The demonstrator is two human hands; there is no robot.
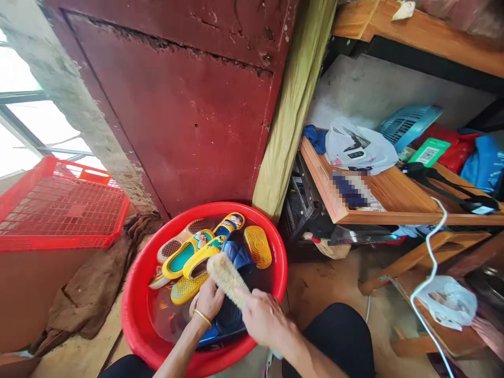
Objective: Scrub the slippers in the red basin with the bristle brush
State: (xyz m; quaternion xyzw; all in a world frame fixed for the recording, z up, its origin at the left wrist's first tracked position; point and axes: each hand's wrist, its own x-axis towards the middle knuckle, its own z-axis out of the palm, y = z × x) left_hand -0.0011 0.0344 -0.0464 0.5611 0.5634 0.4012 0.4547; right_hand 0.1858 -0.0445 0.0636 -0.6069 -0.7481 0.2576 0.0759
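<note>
A red basin holds water and several shoes. Yellow slippers with blue and green insides lie at its left and back, and a yellow sole faces up at the right. My right hand is closed on the near end of a pale brush, its head tilted up to the left over the basin. Beside the brush, my left hand, with a gold bracelet at the wrist, is closed at a dark blue shoe; its grip is partly hidden.
At the left is a red plastic crate near a brown cloth. A maroon door stands behind the basin. Wooden shelves with bags and a blue fan are at the right, above a wooden stool holding a plastic bag.
</note>
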